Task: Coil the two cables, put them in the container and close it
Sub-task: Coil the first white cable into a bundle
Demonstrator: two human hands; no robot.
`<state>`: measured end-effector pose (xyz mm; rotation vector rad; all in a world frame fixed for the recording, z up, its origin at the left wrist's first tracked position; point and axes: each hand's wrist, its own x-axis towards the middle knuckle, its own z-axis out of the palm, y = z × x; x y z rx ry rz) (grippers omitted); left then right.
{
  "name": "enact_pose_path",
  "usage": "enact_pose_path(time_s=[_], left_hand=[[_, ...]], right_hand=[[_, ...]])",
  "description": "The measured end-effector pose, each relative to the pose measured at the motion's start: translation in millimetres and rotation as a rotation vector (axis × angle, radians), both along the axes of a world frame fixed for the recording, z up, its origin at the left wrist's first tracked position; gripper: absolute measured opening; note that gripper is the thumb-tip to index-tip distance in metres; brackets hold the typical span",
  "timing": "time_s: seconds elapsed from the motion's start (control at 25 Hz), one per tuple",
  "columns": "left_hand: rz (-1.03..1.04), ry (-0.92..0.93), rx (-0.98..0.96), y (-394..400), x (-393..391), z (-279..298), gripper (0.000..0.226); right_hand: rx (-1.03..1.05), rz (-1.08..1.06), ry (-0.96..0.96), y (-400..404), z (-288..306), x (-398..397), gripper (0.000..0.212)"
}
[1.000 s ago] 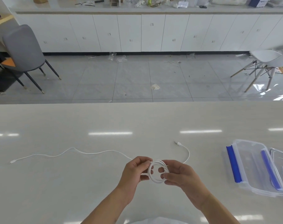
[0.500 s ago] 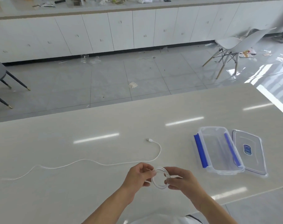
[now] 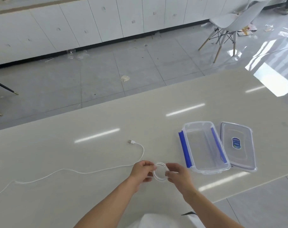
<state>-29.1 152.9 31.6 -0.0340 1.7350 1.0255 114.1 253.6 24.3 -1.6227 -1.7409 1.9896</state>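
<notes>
A small coil of white cable (image 3: 158,177) is pinched between my left hand (image 3: 142,171) and my right hand (image 3: 177,174), just above the pale table (image 3: 90,153). A second white cable (image 3: 84,172) lies loose on the table, running from its USB plug (image 3: 131,142) down past my left hand and off to the left edge. To the right stands a clear plastic container (image 3: 204,148) with blue side clips, open and empty. Its clear lid (image 3: 238,145) lies flat right beside it.
The table's right end and near-right edge (image 3: 255,191) drop to a tiled floor. Beyond the far edge are white cabinets (image 3: 107,22), a white chair (image 3: 230,25) at the right, and dark chair legs (image 3: 3,89) at the left.
The view has swung to the right and down, so the container and lid now sit fully in view. Both hands still hold the coil, in much the same pose.
</notes>
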Motion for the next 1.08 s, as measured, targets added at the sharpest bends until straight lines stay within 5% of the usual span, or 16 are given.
enact_pose_path(time_s=[0.4, 1.08], left_hand=[[-0.011, 0.133, -0.049, 27.4, -4.5, -21.0, 0.015], [-0.075, 0.153, -0.032, 23.2, -5.3, -25.4, 0.024]], right_hand=[[0.287, 0.181, -0.170, 25.6, -16.6, -23.2, 0.030], [0.423, 0.242, -0.206, 23.9, -19.9, -23.5, 0.038]])
